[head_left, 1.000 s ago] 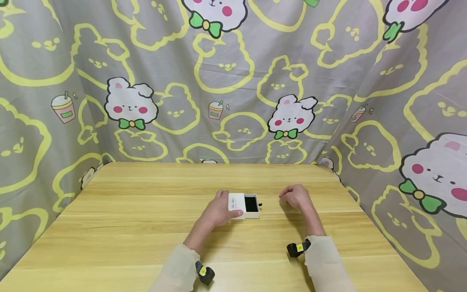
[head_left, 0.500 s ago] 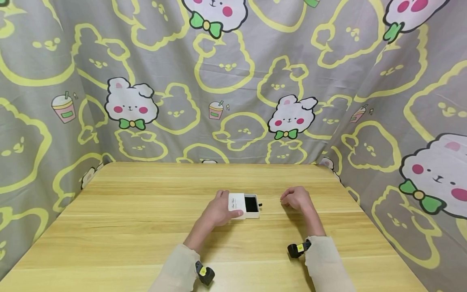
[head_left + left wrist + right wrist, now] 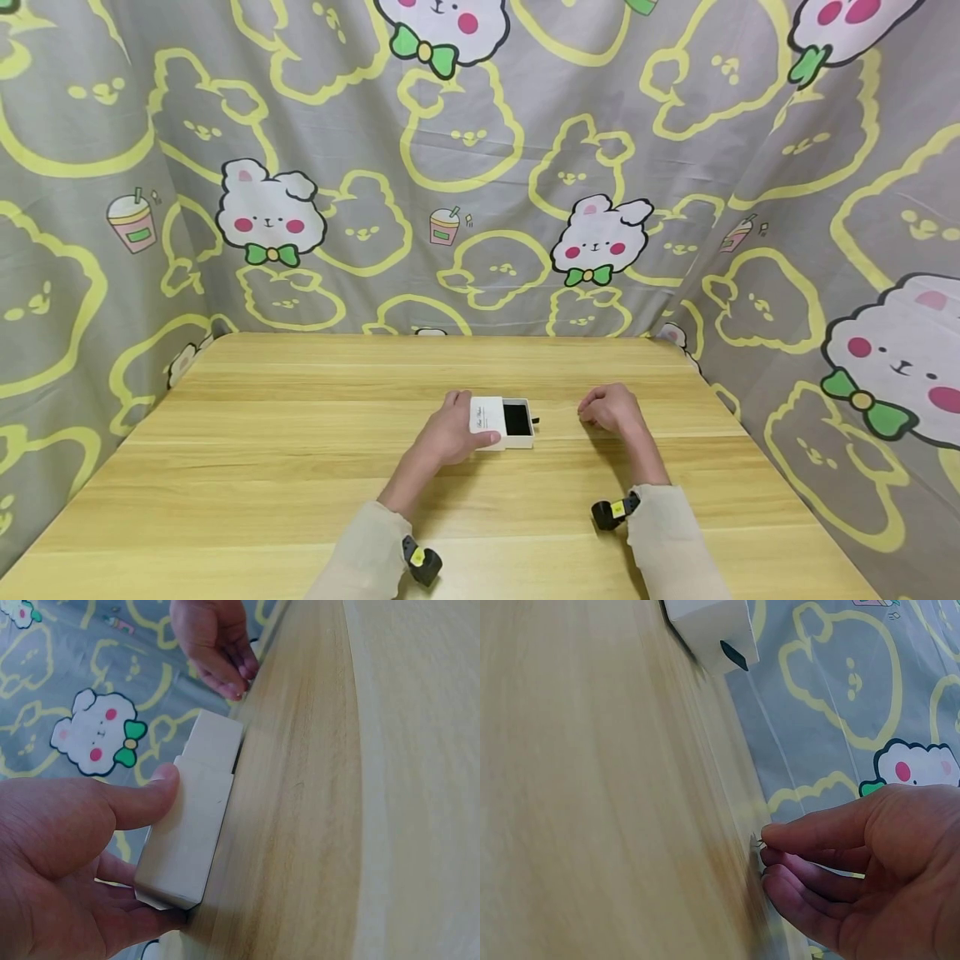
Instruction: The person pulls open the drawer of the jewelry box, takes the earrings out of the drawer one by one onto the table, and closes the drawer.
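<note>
A small white drawer-style gift box [image 3: 486, 421] with fine lettering lies on the table, its drawer [image 3: 518, 423] partly slid out to the right. Black lining fills the drawer, and a black ribbon tab [image 3: 733, 655] sticks out of its end. My left hand [image 3: 447, 431] grips the box's outer sleeve [image 3: 191, 825], thumb on the near side and fingers round the far side and left end. To the right, apart from the box, my right hand [image 3: 611, 408] pinches a tiny thin shiny piece [image 3: 757, 841] just over the table; its kind is too small to tell.
The wooden table [image 3: 300, 500] runs back to a grey patterned curtain [image 3: 480, 292], which encloses it on the left, back and right. A black wrist camera [image 3: 423, 565] sits on the left sleeve and another camera [image 3: 607, 514] on the right.
My right hand has shifted slightly toward me and to the right, then stayed nearly still. The left hand and the box have not moved.
</note>
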The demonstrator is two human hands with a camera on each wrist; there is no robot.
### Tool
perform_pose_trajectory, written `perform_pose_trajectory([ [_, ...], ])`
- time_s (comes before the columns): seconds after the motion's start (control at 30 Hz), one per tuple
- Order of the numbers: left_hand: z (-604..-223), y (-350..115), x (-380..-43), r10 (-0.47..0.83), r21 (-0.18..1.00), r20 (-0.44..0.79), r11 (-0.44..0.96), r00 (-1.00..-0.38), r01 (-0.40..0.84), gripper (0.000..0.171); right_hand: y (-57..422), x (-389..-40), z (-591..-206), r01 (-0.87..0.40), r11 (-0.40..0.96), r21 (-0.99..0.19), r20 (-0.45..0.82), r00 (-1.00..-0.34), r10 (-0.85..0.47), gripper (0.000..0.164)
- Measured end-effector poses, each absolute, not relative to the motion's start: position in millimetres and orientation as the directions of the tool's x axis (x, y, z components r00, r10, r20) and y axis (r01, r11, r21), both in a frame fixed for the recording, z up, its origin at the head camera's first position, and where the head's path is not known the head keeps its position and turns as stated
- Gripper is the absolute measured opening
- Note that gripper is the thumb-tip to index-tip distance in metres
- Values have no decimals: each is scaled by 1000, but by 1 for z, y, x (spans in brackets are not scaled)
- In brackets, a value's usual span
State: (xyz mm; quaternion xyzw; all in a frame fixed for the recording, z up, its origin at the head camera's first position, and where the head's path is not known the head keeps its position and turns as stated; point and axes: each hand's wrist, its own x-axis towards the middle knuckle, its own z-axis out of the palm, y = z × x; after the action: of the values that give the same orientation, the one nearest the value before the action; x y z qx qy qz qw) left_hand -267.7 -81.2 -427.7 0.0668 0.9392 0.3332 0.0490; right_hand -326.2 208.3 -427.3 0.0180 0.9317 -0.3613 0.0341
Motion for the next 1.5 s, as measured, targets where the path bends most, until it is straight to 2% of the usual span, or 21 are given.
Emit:
perform_pose_trajectory([
  [1.03, -427, -80, -267, 155, 621, -44, 778, -987, 94, 96, 209, -323, -426, 61, 739, -671, -82, -997, 8, 5],
  [1.5, -428, -81, -268, 165, 619, -34, 778, -986, 109, 95, 209, -323, -423, 93, 699, -709, -108, -994, 23, 12],
])
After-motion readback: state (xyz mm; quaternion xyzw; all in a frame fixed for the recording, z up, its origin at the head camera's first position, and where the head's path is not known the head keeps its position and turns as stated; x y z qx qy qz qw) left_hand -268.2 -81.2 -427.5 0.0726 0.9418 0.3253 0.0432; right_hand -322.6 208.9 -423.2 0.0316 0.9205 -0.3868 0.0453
